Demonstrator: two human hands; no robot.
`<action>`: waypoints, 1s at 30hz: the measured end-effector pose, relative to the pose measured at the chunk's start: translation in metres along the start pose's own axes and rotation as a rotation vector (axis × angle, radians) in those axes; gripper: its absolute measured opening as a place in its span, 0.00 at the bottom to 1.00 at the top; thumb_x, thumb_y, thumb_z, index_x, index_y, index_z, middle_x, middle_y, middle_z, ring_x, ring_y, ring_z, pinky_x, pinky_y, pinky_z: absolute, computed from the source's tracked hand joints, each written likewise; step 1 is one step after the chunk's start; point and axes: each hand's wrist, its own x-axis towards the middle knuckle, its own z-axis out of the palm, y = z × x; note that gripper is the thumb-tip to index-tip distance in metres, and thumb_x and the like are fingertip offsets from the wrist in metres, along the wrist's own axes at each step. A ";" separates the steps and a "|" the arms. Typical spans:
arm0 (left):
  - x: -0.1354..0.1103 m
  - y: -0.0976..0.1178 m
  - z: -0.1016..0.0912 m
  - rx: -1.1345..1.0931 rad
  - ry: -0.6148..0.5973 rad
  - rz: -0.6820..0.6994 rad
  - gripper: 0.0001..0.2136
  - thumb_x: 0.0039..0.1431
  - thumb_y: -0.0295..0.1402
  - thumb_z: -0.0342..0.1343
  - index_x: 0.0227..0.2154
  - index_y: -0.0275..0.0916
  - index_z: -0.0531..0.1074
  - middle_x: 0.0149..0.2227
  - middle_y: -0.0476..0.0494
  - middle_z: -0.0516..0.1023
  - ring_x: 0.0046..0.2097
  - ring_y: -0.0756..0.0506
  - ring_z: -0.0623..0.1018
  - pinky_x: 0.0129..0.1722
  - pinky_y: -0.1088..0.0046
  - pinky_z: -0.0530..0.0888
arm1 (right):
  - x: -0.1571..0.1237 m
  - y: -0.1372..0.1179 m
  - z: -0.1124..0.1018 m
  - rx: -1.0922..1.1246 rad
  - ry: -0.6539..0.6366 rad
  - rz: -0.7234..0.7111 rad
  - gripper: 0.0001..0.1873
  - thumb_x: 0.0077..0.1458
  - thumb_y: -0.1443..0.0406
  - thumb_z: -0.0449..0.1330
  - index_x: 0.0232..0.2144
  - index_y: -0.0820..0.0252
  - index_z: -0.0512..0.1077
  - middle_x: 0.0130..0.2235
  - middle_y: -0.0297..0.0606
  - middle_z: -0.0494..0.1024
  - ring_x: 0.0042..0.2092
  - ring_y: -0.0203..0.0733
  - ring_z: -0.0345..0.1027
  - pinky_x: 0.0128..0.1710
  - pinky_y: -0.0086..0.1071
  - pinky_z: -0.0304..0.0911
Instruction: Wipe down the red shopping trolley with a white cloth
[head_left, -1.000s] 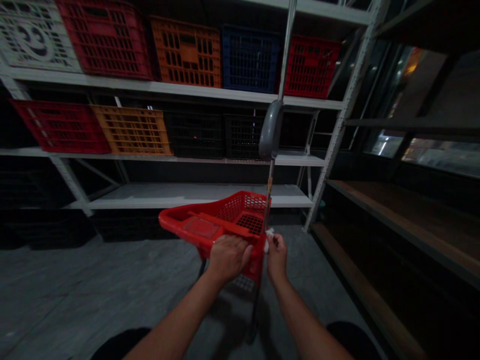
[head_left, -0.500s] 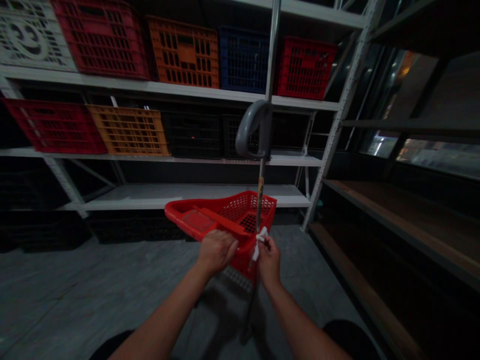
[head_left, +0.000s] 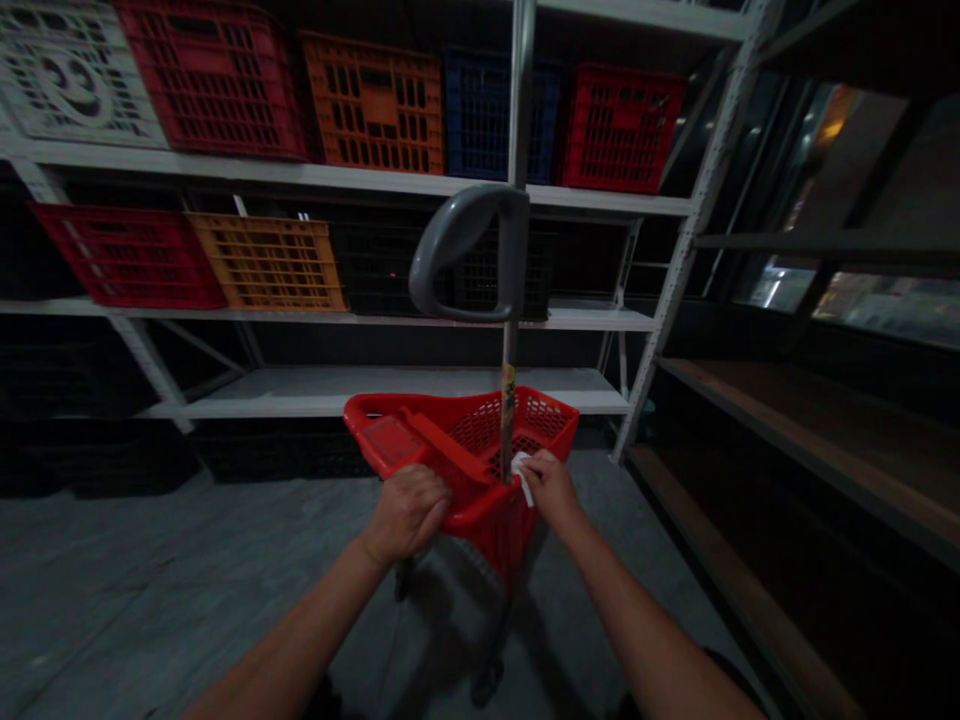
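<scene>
One red plastic mesh cart stands before me; one silver metal pole rises at its corner. My left hand is curled closed over the cart; my right hand pinches one white cloth beside the pole.

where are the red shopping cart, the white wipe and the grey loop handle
Red shopping cart [head_left: 491, 515]: head view, on its near wall below the rim.
White wipe [head_left: 520, 466]: head view, on its upper part.
Grey loop handle [head_left: 512, 255]: head view, on the loop's upright side.
</scene>
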 end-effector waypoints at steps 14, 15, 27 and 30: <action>0.012 0.001 -0.025 0.251 -0.084 -0.254 0.11 0.55 0.32 0.43 0.33 0.39 0.71 0.40 0.43 0.73 0.45 0.44 0.69 0.52 0.57 0.58 | 0.025 0.010 0.014 -0.117 -0.092 0.027 0.11 0.46 0.73 0.54 0.19 0.61 0.75 0.21 0.33 0.70 0.25 0.35 0.58 0.26 0.26 0.51; 0.015 0.012 -0.022 0.276 -0.082 -0.296 0.11 0.55 0.33 0.43 0.32 0.40 0.71 0.38 0.43 0.73 0.43 0.44 0.70 0.51 0.57 0.58 | 0.023 0.003 0.017 -0.112 -0.084 0.019 0.11 0.46 0.73 0.54 0.20 0.61 0.75 0.21 0.33 0.70 0.26 0.35 0.59 0.27 0.27 0.52; 0.006 0.021 0.002 0.592 -0.110 -0.465 0.19 0.56 0.45 0.42 0.19 0.38 0.69 0.20 0.43 0.73 0.27 0.43 0.71 0.33 0.64 0.60 | -0.009 -0.018 0.034 0.062 -0.023 -0.029 0.08 0.49 0.71 0.55 0.25 0.61 0.75 0.26 0.36 0.69 0.31 0.37 0.62 0.34 0.29 0.58; -0.001 0.011 -0.002 0.605 -0.098 -0.438 0.20 0.55 0.45 0.43 0.18 0.39 0.69 0.20 0.44 0.73 0.27 0.44 0.71 0.32 0.66 0.59 | -0.015 -0.027 0.041 0.095 -0.020 -0.042 0.09 0.50 0.70 0.54 0.26 0.60 0.75 0.27 0.36 0.69 0.31 0.37 0.62 0.34 0.29 0.58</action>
